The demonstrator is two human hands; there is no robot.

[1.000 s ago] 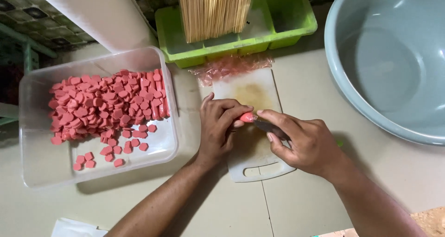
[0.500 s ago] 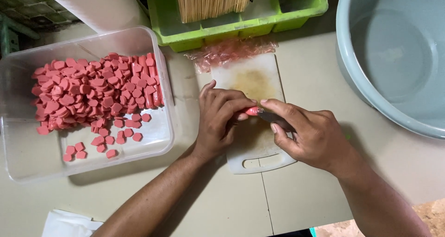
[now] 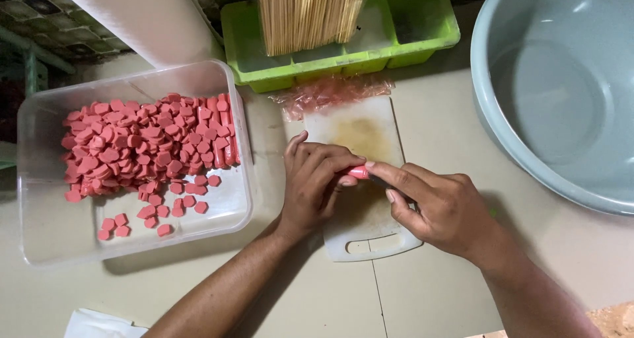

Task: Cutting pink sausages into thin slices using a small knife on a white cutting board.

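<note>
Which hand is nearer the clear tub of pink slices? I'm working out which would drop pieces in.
Left. The left hand rests on the cutting board just beside the tub; the right hand sits farther away, on the board's other side.

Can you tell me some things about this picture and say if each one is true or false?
1. The left hand holds a pink sausage on the white cutting board. True.
2. The clear tub is full of green peas. False: it holds pink sausage slices.
3. The wooden skewers stand in a green tray. True.
4. The big grey basin is full of sausage slices. False: nothing shows inside it.
5. The right hand is inside the tub. False: it is over the board.
</note>
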